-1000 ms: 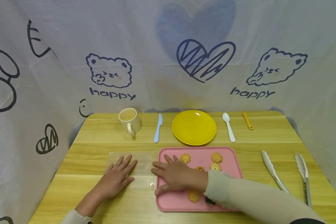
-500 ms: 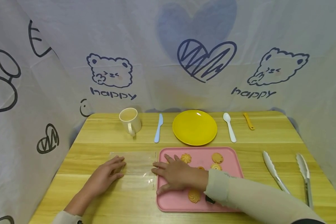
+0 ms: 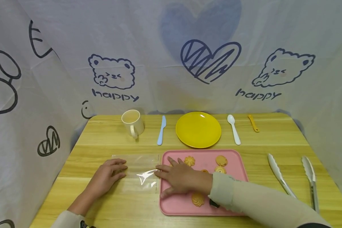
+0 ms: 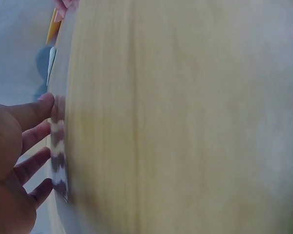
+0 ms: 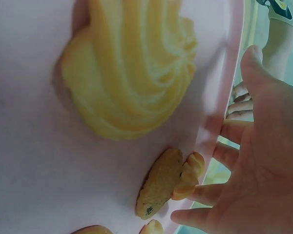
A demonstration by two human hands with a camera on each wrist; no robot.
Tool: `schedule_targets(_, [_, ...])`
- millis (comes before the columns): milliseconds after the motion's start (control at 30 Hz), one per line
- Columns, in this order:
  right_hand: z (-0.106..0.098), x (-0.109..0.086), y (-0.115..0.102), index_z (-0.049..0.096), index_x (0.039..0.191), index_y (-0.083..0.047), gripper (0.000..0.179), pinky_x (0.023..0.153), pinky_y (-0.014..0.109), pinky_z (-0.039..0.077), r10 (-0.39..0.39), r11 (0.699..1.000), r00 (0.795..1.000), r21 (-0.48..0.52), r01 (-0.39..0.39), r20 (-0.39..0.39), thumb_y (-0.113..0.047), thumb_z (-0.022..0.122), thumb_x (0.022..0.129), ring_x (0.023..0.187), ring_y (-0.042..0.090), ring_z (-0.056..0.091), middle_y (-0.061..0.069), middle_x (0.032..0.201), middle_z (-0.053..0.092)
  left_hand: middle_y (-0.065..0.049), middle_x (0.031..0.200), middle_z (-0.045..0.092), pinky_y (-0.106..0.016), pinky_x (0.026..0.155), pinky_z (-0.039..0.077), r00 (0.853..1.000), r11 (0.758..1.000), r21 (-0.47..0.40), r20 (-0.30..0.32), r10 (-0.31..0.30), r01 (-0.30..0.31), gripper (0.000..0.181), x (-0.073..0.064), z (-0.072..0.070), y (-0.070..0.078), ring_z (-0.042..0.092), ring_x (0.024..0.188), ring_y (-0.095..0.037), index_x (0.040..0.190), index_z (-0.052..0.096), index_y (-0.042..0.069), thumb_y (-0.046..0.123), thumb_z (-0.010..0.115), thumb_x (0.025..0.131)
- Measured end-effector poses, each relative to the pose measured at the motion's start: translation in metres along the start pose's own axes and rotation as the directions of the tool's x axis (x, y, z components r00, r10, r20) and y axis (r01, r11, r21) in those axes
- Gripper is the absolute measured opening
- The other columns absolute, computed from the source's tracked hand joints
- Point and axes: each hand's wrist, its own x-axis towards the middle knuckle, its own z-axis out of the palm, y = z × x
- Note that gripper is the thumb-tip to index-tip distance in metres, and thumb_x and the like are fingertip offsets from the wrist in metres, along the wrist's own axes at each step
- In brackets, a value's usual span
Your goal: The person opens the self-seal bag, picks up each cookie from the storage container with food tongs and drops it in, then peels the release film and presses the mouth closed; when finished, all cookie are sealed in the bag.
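A flat, clear plastic bag [image 3: 141,161] lies on the wooden table, left of a pink tray [image 3: 188,211]. At the bag's left side my left hand [image 3: 105,175] rests its fingertips on the film, fingers loosely bent, thumb apart. The left wrist view shows the fingertips [image 4: 48,100] right at the film. My right hand [image 3: 175,177] is spread over the tray's left rim, its fingertips reaching the bag's right edge. Around it on the tray lie several cookies, among them a swirled cookie [image 3: 198,199], a flower-shaped cookie [image 3: 189,161] and a round cookie [image 3: 221,161]. The forearm hides part of the tray.
Along the back stand a cream mug [image 3: 132,123], a blue knife [image 3: 161,130], a yellow plate [image 3: 198,129], a white spoon [image 3: 233,129] and a small orange handle-like piece [image 3: 253,123]. Metal tongs [image 3: 310,177] lie at the right. A patterned cloth [image 3: 159,63] encloses the table.
My left hand has drawn back to the left, its spread fingers now bent closer together at the bag's left side. Brighter glare shows on the film. The right hand stays put.
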Motion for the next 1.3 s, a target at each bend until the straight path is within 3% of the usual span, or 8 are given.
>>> schedule_targets(200, [0.000,-0.001,0.000,0.034,0.162,-0.032,0.089,0.120,0.066,0.032,-0.007,1.000,1.000,0.006,0.008,-0.011,-0.081,0.050,0.090,0.154,0.043,0.024,-0.008,0.170,0.027,-0.007,0.127,0.069,-0.054,0.099,0.055,1.000,1.000,0.006,-0.027,-0.010,0.010,0.020,0.001,0.002,0.000,0.061,0.121,-0.033,0.107,0.080,0.011,0.010,0.083,0.087])
schedule_targets(467, [0.000,-0.001,0.001,0.033,0.163,-0.032,0.089,0.120,0.066,0.032,-0.008,1.000,1.000,0.001,0.008,-0.013,-0.081,0.050,0.090,0.154,0.044,0.024,-0.008,0.170,0.026,-0.004,0.119,0.072,-0.044,0.083,0.062,0.995,1.000,0.018,-0.101,0.004,-0.003,0.015,0.001,0.005,0.004,0.066,0.109,-0.028,0.094,0.081,0.016,0.005,0.084,0.084])
schedule_targets(633, [0.000,0.000,0.001,0.033,0.162,-0.032,0.089,0.120,0.066,0.032,-0.014,1.000,1.000,0.005,0.014,-0.015,-0.081,0.051,0.090,0.154,0.044,0.024,-0.008,0.170,0.027,-0.004,0.120,0.073,-0.048,0.089,0.060,0.995,0.999,0.005,-0.093,-0.041,0.042,0.012,0.002,0.004,0.006,0.066,0.113,-0.030,0.094,0.081,0.016,0.006,0.081,0.088])
schedule_targets(900, [0.000,0.000,0.002,0.034,0.162,-0.033,0.089,0.120,0.065,0.032,-0.011,1.000,1.000,0.000,0.011,-0.002,-0.081,0.052,0.089,0.154,0.043,0.024,-0.009,0.170,0.026,-0.008,0.120,0.075,-0.052,0.107,0.052,0.988,0.988,-0.104,-0.088,-0.127,0.118,0.010,0.004,0.001,0.008,0.063,0.126,-0.037,0.095,0.081,0.013,0.005,0.078,0.090])
schedule_targets(1300, [0.000,0.001,0.003,0.032,0.162,-0.036,0.088,0.121,0.063,0.032,-0.012,1.000,1.000,-0.020,0.013,0.014,-0.081,0.051,0.089,0.154,0.042,0.024,-0.012,0.170,0.024,-0.015,0.123,0.074,-0.053,0.104,0.054,0.975,0.964,-0.156,-0.033,-0.221,0.214,0.009,0.008,-0.006,0.017,0.058,0.131,-0.041,0.101,0.080,0.006,0.007,0.073,0.095])
